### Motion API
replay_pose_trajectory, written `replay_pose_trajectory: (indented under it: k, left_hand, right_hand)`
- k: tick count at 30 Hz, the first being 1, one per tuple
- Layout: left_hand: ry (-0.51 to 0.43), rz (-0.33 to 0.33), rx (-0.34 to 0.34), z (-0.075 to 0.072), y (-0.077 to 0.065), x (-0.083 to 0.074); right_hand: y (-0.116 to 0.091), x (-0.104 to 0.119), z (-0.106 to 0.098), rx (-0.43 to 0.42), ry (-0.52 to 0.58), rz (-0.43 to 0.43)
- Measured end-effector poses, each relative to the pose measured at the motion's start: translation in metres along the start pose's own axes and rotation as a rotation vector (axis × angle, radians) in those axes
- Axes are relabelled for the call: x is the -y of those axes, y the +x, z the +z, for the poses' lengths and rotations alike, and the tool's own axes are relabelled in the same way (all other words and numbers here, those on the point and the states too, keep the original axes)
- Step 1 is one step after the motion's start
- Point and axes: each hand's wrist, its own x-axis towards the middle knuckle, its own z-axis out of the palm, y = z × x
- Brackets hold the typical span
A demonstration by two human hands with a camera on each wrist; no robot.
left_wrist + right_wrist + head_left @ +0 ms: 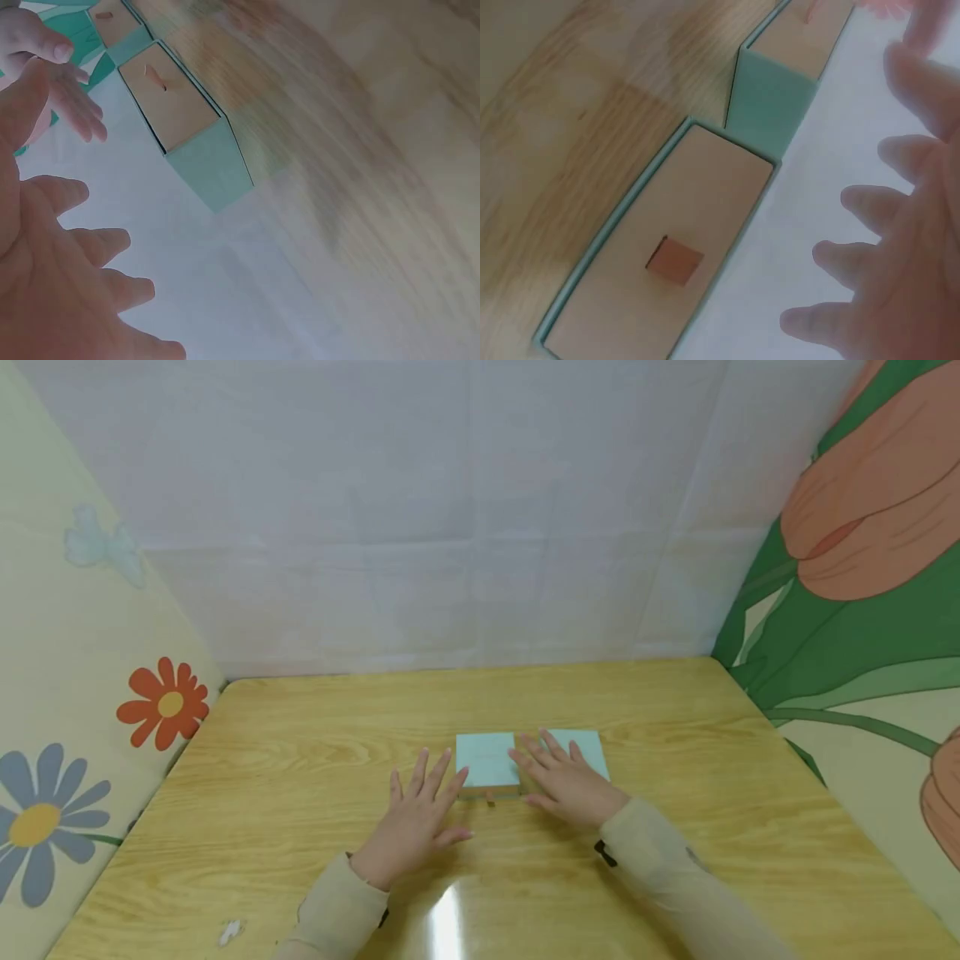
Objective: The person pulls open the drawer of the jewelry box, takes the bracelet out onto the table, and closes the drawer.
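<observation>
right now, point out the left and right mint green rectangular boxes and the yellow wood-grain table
Left mint green rectangular box (486, 760): head view, middle of its top
Right mint green rectangular box (591, 747): head view, uncovered part of its top
Yellow wood-grain table (337, 718): head view, bare surface left of the boxes

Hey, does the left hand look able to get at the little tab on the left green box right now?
Probably yes. The left hand is spread beside the left green box, the tab sticks out from its front, and nothing seems to stand between them.
</observation>
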Motion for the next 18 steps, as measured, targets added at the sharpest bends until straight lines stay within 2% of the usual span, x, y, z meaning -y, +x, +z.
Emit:
replay_pose_trajectory:
  k: [12, 18]
  left_hand:
    - [-0.050, -0.018, 0.029, 0.0005, -0.0027, -0.0001]
    - [-0.074, -0.028, 0.020, 0.0027, -0.0027, 0.0010]
  right_hand:
    - [0.0064, 0.0037, 0.0038, 0.007, -0.010, -0.007]
    - [0.0073, 0.0076, 0.0044, 0.019, 0.013, -0.010]
